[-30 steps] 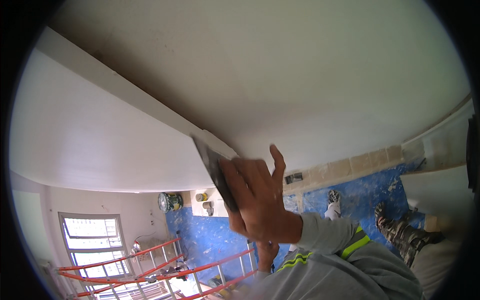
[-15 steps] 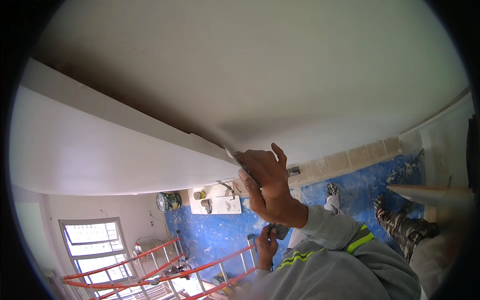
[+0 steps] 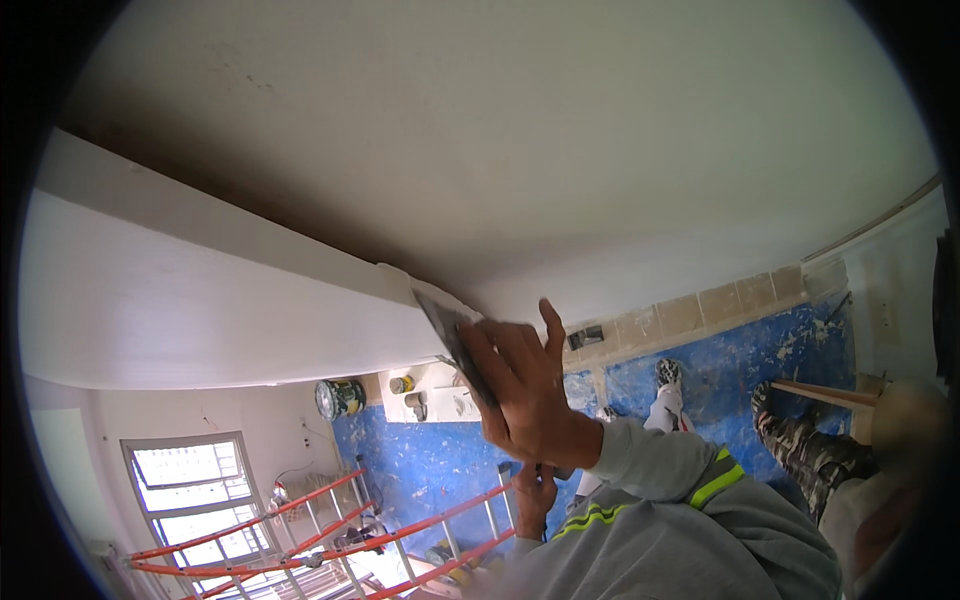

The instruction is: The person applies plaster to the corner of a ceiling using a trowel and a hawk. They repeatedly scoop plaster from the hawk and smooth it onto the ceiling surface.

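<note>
My right hand (image 3: 530,390), in a grey sleeve, grips a wide metal putty blade (image 3: 445,330) with its little finger raised. The blade is at the edge of a white ledge (image 3: 260,250), where a rough pale patch (image 3: 398,276) shows beside the broad pale surface (image 3: 600,130) above. Lower down, my left hand (image 3: 533,492) is closed round a dark flat tool (image 3: 560,471), partly hidden behind my right hand and wrist.
Orange ladder rails (image 3: 440,520) cross the lower left near a window (image 3: 188,462). A paint bucket (image 3: 340,398) and white board (image 3: 440,405) lie on blue floor covering (image 3: 400,470). At right are another person's camouflage-clad leg (image 3: 810,450) and a wooden plank (image 3: 830,393).
My right hand and blade tipped toward the ledge half a second ago; now the blade's flat face shows again, slightly lower-right than at first. The camouflage-clad leg and plank at right shifted.
</note>
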Motion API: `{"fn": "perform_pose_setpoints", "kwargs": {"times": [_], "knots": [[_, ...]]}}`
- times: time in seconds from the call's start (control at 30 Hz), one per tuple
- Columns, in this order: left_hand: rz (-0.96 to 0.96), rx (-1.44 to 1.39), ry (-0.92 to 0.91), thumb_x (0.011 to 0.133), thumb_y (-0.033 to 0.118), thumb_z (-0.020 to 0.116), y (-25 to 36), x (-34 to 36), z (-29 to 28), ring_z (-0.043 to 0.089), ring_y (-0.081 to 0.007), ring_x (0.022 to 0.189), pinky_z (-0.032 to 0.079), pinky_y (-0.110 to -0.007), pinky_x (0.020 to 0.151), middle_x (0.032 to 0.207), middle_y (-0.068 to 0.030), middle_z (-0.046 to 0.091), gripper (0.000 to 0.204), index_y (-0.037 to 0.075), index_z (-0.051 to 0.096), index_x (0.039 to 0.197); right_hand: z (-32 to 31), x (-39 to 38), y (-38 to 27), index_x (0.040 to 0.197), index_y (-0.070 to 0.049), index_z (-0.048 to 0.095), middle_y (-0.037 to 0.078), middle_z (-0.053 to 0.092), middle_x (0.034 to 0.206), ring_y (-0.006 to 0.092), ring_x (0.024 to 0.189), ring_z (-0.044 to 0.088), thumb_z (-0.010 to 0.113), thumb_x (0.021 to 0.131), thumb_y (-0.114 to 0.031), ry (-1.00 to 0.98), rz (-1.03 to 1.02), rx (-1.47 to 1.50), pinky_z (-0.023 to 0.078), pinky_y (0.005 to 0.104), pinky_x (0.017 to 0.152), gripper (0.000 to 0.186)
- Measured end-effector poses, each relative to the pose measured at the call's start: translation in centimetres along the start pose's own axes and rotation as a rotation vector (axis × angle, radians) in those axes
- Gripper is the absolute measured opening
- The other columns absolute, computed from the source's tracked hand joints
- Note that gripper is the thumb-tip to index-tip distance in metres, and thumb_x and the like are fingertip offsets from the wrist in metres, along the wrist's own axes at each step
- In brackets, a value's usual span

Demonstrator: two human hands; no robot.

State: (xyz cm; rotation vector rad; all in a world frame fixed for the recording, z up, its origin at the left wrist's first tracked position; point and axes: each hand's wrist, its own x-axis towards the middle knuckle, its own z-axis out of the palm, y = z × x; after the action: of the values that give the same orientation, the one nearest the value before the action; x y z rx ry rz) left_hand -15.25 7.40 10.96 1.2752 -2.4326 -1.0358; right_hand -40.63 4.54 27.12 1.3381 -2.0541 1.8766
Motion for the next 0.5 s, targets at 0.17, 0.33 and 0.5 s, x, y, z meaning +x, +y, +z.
{"fn": "perform_pose_setpoints", "kwargs": {"times": [0.17,0.33,0.5], "knots": [[0.106,0.108,-0.017,0.089,0.008,0.059,-1.4,-0.2,-0.5,0.068,-0.0365,0.066,0.049,-0.04,0.055,0.075,-0.0215,0.066,0.012,0.0,0.063,0.097,-1.8,-2.9,-0.2,0.12,0.006,0.06,0.019,0.063,0.109,0.0293,0.092,0.061,0.053,0.083,-0.018,0.01,-0.012,0.116,0.029,0.0494,0.098,0.045],[-0.106,0.025,-0.053,0.089,0.011,0.061,0.5,0.1,-1.0,0.067,-0.0355,0.064,0.049,-0.04,0.055,0.075,-0.0205,0.066,0.013,0.0,0.063,0.097,-0.8,-2.7,4.5,0.124,0.005,0.058,0.021,0.061,0.112,0.0343,0.09,0.061,0.059,0.081,-0.008,0.159,0.075,0.272,0.046,0.0399,0.08,0.045],[-0.108,0.048,-0.127,0.09,0.011,0.06,-0.8,-0.3,-1.3,0.068,-0.0325,0.067,0.051,-0.038,0.058,0.078,-0.0193,0.068,0.017,-0.001,0.064,0.102,0.7,-2.1,5.4,0.125,0.003,0.056,0.017,0.059,0.114,0.0324,0.098,0.059,0.058,0.08,-0.01,0.12,0.095,0.166,0.034,0.0529,0.099,0.047]]}}
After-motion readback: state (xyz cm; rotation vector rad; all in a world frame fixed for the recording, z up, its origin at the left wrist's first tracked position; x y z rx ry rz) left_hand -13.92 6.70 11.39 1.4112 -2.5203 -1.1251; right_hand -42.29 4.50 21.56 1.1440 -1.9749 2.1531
